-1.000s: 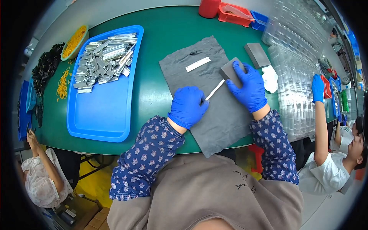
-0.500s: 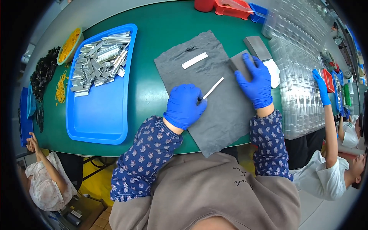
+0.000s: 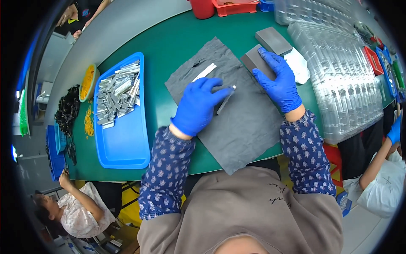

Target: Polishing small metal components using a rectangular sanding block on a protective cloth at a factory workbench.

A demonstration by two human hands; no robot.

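Note:
My left hand is over the dark grey cloth, with its thumb and forefinger closing on the upper end of a slim metal strip. The strip slants down and looks dark along most of its length, with a bright tip at the fingers. Just beyond that hand lies a pale flat strip, its lower end hidden by the fingers. My right hand grips a grey rectangular block at the cloth's right edge, thumb on the near side and fingers over its right side.
A second grey block and a crumpled white cloth lie beyond my right hand. Clear plastic trays are stacked at right. At left, a blue tray holds metal pieces, near yellow rubber bands. Other people work on both sides.
My left hand has turned the metal strip: its pale face showed before, and now it looks dark and hangs below the fingertips. My right hand stays on the block. The whole view has shifted.

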